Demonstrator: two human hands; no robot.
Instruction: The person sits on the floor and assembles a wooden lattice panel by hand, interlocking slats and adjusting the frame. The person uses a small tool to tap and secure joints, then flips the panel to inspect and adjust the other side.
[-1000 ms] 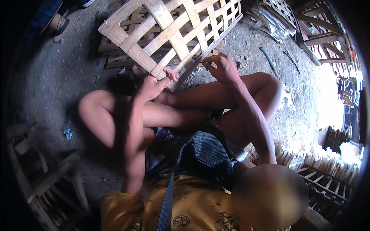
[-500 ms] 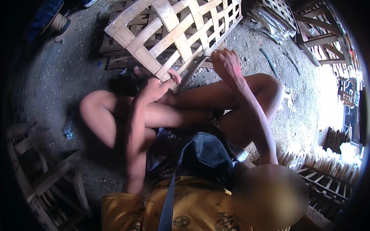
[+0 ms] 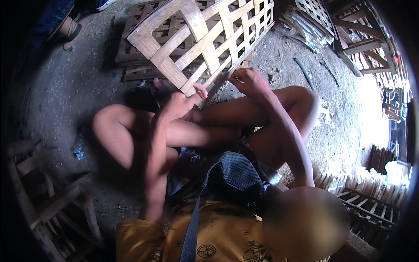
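A woven lattice panel of flat wooden or bamboo strips [image 3: 169,70] stands tilted in front of my crossed legs. My left hand [image 3: 179,104] is closed on its near lower corner, with the thumb and a finger over the edge. A narrow dark strip [image 3: 214,91] runs along the panel's lower right edge, above my shin; whether it is joined to the panel I cannot tell. At the upper end of that strip, my right hand [image 3: 253,83] is closed in a pinch against the edge. What its fingertips hold is too small to make out.
More lattice panels [image 3: 131,56] lie stacked under and behind this one. Wooden frames stand at the lower left [image 3: 56,201] and upper right [image 3: 362,30]. Dark thin pieces [image 3: 304,72] lie on the rough floor. Another person's sandalled foot [image 3: 72,32] shows at the upper left.
My right hand has come down and slightly left along the panel's edge, its fingers now pinching there. The panel and my left hand have shifted a little to the right and down.
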